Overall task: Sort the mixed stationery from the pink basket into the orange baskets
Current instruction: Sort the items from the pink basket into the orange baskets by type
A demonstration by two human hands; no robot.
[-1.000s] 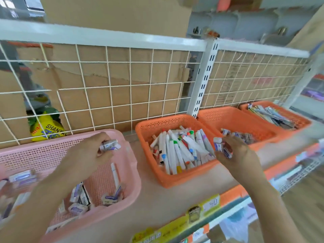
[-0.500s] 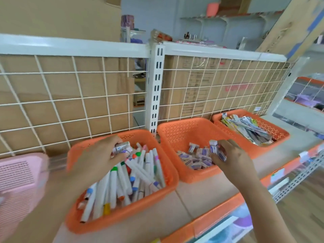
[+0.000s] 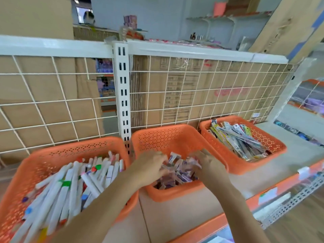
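Orange plastic is forming all three perforated baskets that are sitting side by side along the pale shelf (image 3: 175,218). The left basket (image 3: 75,148), nearest the viewer, is holding a heap of white-barrelled markers (image 3: 70,190) with coloured caps (green, red, blue), most of them lying lengthwise. The left forearm (image 3: 108,204) is lying across that basket's near right corner. The left hand (image 3: 150,166) is sitting low inside the middle basket (image 3: 168,137), over the left part of a pile of small wrapped packets (image 3: 178,170), white with purple print. The right hand (image 3: 209,165) is hovering over the right part of the same pile, knuckles up. Both hands are smeared by blur, so I cannot tell whether either is gripping a packet or lying open. The right basket (image 3: 273,149), farther off, is holding long flat packets (image 3: 240,137) lying diagonally in a loose fan. Behind the baskets a white wire grid (image 3: 52,102) is standing, divided by a white slotted upright (image 3: 122,95) between the left and middle baskets, and cardboard cartons (image 3: 192,85) are showing through the mesh.
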